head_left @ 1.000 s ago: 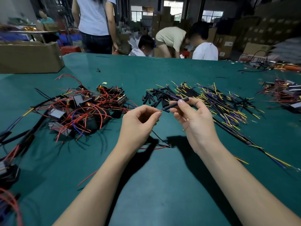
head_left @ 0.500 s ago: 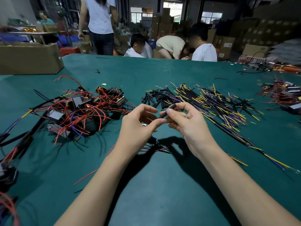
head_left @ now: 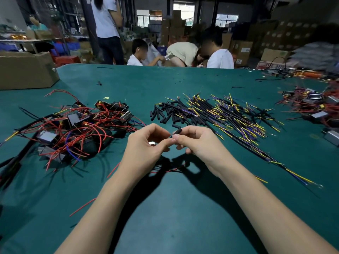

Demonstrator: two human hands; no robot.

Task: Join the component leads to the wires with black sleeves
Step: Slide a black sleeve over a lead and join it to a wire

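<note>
My right hand (head_left: 199, 142) pinches a short black sleeve (head_left: 177, 132) whose end sticks up above the fingertips. My left hand (head_left: 146, 145) meets it fingertip to fingertip, pinching a thin lead that is mostly hidden; a small shiny part shows inside its palm. Red and black leads (head_left: 165, 170) trail on the table below both hands. A pile of components with red wires (head_left: 78, 129) lies to the left. Loose black sleeves (head_left: 165, 112) and yellow-blue sleeved wires (head_left: 233, 116) lie behind my hands.
The green table (head_left: 174, 208) carries a cardboard box (head_left: 25, 70) at the far left and another heap of components (head_left: 311, 105) at the far right. Several people work beyond the far edge. A long sleeved wire (head_left: 293, 174) runs off to the right.
My hands have come together and the sleeve has turned more upright in my right fingers, with less of it showing. The view shifted slightly.
</note>
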